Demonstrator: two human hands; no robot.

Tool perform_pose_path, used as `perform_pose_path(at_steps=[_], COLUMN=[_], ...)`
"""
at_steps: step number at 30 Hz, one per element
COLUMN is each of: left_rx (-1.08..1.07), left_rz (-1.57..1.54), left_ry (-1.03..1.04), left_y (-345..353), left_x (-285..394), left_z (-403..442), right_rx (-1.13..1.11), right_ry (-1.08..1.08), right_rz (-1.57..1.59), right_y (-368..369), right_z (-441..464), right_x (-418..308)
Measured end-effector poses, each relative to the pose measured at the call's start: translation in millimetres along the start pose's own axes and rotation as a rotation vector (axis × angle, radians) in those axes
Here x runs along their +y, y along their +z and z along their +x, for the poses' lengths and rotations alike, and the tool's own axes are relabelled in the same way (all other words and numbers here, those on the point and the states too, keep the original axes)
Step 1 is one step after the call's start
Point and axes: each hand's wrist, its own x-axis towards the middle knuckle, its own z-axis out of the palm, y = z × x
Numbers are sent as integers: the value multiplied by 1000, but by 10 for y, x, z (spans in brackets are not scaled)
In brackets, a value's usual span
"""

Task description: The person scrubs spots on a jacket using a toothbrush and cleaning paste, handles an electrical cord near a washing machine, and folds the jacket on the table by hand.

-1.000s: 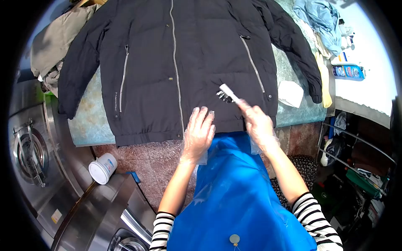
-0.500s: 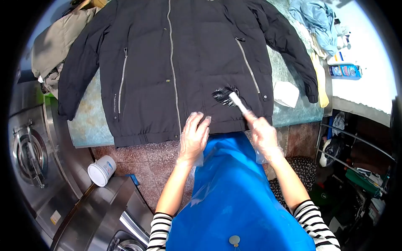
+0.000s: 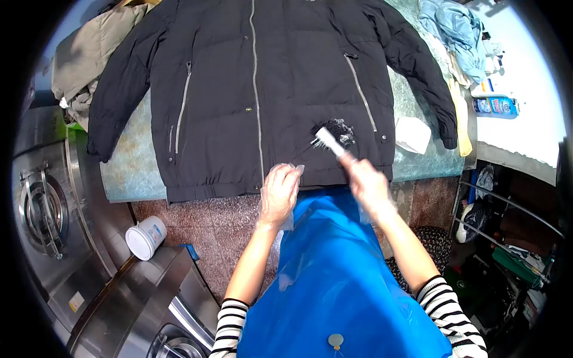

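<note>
Black padded jacket (image 3: 298, 77): likely light, soft, apt to shift; hold by hem (image 3: 215, 190). Right grip (image 3: 369, 184) clamped on brush (image 3: 330, 141); left grip (image 3: 279, 190) at hem, closure unclear.

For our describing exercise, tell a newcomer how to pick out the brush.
Find the dark jacket spread across the table. On its lower front, at a white-streaked patch, the right hand holds the brush. Its slim white body stands out against the dark cloth.

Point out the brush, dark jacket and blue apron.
Brush (image 3: 329, 140): head view, on its white upper part.
Dark jacket (image 3: 292, 89): head view, on its front.
Blue apron (image 3: 340, 271): head view, mid-front.
</note>
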Motion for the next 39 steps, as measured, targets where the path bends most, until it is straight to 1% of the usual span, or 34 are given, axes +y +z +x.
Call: perform_pose_path(at_steps=[1, 3, 5, 6, 7, 9, 10, 13, 14, 15, 17, 19, 20, 21, 22, 23, 24, 25, 26, 27, 28, 29, 30, 31, 32, 33, 34, 35, 37, 39], left_rx=[3, 8, 0, -12, -18, -26, -33, -27, -12, 20, 82, 229, 268, 308, 250, 238, 225, 211, 132, 141, 151, 162, 129, 141, 157, 172, 141, 151, 166, 176], left_rz=[-11, -28, 12, 8, 7, -20, -29, -82, -99, -26, 122, 221, 279, 340, 400, 431, 458, 484, 555, 602, 648, 694, 686, 627, 570, 512, 451, 443, 423, 396], left_ry=[0, 0, 26, 32, 31, 29, 20, -1, -15, -48, -107, -232, -308, -386, -447, -480, -513, -547, -573, -572, -569, -569, -597, -632, -665, -695, -755, -761, -769, -782], left_y=[4, 18, 19, -1, -23, -5, -5, -117, -177, -269, -483, -543, -570, -616, -658, -657, -664, -666, -655, -633, -589, -540, -495, -450, -407, -385, -376, -355, -310, -296], left_x=[-9, -24, -23, -15, -14, -48, -43, 33, 78, 119, 99, -115, -183, -250, -364, -429, -490, -538, -600, -637, -651, -666, -688, -700, -719, -727, -729, -747, -782, -799], left_z=[-10, -30, -27, -23, -19, -53, -60, -69, -73, -85, -106, -190, -203, -202, -225, -228, -211, -197, -213, -240, -264, -298, -361, -419, -466, -500, -517, -538, -581, -578], right_rx=[147, 166, -84, -18, 153, 200, -54, 264, 283, 297, 253, 207, 53, -31, -23, -14, 130, 196, 192, 190, 200, 172, 134, 96, 43, 49, 70, 91, 39, 57], right_ry=[54, -48, -137, -99, -44, -100, -71, 1, 94, 179, 105, -82, 3, -14, -17, -17, -10, 30, 93, 159, 151, 72, 76, 79, 145, 91, 50, 9, 40, 31], right_rz=[76, 109, -9, 11, 122, 193, 39, 141, 270, 459, 346, 235, 309, 186, 130, 70, 225, 174, 269, 364, 501, 350, 371, 392, 467, 478, 491, 502, 627, 668], right_y=[34, 14, -39, 21, 47, 7, -168, -187, -240, -314, -434, -267, -182, -138, -115, -107, -109, -187, -244, -256, -219, -223, -231, -224, -195, -109, -13, 66, 129, 239], right_z=[64, 119, 130, 154, 230, 235, 195, 299, 298, 302, 308, 286, 224, 217, 239, 257, 343, 352, 379, 394, 406, 447, 491, 528, 567, 597, 627, 655, 726, 800], right_x=[47, 23, -32, 94, 123, 58, -78, 110, 161, 132, -1, -110, -162, -195, -161, -53, -50, -50, -74, -92, -130, -170, -293, -447, -593, -676, -766, -861, -1089, -1215])
